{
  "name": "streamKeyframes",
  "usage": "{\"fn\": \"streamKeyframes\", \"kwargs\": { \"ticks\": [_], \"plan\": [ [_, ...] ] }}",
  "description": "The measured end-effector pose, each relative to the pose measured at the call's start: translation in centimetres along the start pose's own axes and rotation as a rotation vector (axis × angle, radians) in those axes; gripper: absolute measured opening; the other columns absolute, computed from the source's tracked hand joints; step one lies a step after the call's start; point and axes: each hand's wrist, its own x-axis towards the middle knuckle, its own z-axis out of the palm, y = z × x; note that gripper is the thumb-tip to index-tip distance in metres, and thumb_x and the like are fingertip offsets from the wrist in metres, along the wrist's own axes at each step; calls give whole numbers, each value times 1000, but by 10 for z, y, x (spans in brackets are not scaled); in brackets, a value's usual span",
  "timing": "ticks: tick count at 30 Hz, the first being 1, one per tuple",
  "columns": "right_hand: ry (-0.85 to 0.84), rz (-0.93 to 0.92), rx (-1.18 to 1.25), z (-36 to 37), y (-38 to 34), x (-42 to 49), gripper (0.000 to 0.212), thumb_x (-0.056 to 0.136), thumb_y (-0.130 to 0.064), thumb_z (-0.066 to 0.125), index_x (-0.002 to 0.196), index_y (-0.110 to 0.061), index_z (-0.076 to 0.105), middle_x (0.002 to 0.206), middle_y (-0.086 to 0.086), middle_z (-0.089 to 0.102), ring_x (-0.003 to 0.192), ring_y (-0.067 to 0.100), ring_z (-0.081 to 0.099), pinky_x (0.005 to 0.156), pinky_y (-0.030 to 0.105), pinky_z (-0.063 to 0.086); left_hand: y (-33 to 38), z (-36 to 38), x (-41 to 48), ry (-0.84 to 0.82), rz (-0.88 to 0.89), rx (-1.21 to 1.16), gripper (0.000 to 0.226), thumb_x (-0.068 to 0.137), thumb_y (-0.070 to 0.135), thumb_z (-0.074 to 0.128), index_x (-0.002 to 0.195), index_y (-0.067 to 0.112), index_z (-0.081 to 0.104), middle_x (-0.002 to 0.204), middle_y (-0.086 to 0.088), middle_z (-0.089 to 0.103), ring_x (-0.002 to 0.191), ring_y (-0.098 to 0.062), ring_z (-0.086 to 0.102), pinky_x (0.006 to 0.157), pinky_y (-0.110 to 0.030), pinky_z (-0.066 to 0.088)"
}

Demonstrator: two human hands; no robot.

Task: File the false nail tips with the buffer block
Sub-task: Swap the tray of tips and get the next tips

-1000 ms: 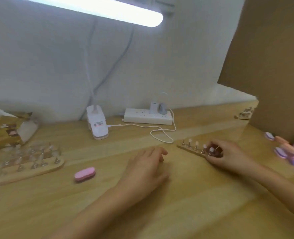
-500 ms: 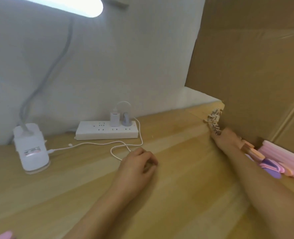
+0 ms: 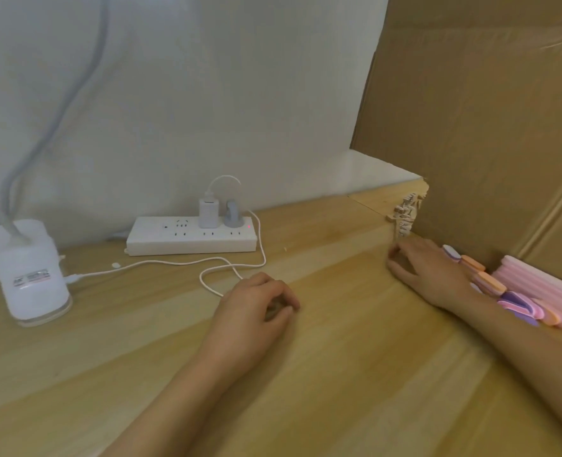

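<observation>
The false nail tips (image 3: 405, 212) stand piled at the middle right by the cardboard box (image 3: 471, 127), my right grip (image 3: 428, 272) just below them (holding or not, I cannot tell), my left grip (image 3: 256, 305) loose and empty mid-frame, so I think one bump could knock the pile over.

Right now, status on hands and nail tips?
Left grip empty, loosely curled. Right grip at wooden nail-tip strips, hold unclear. Oval coloured buffer blocks lie unheld.
</observation>
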Motion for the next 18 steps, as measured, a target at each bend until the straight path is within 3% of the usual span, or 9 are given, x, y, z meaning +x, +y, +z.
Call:
{"fn": "streamKeyframes", "kwargs": {
  "ticks": [5, 8, 11, 14, 18],
  "plan": [
    [-215, 270, 40, 5, 22, 62, 40, 103, -45, 46, 128, -14, 49, 131, 10, 55, 118, 30, 53, 100, 47, 44, -1, 0, 1, 3, 2, -19, 17, 89, 14, 65, 88, 28, 72, 90, 15, 55, 83, 3, 52, 78, -15, 41],
    [-202, 359, 85, 15, 21, 84, 39, 103, -42, 45, 125, -10, 46, 132, 16, 53, 116, 33, 53, 99, 47, 44, -3, 0, 1, -2, -7, -39, 19, 89, 12, 63, 86, 28, 72, 90, 14, 55, 81, 4, 52, 76, -13, 39],
    [-161, 286, 52, 20, 12, 78, 23, 105, -32, 42, 116, -13, 46, 122, 16, 55, 101, 30, 55, 88, 42, 47, -4, 0, 1, -2, -9, -30, 19, 89, 13, 63, 86, 29, 72, 88, 14, 54, 81, 5, 51, 74, -13, 37],
    [-89, 156, 2, 15, -12, 65, 20, 102, -18, 46, 118, -10, 56, 119, 13, 56, 104, 28, 53, 88, 41, 47, -3, 1, 3, 0, -11, -11, 17, 90, 15, 61, 88, 28, 72, 85, 15, 53, 80, 3, 50, 75, -15, 37],
    [5, -88, 106, 2, -90, 38, 11, 93, -12, 63, 102, -14, 69, 102, 4, 55, 104, 27, 51, 85, 41, 45, 12, -5, -2, 55, 26, -11, 14, 94, 18, 58, 93, 22, 72, 90, 7, 63, 84, -9, 56, 84, -33, 46]
  ]
}}
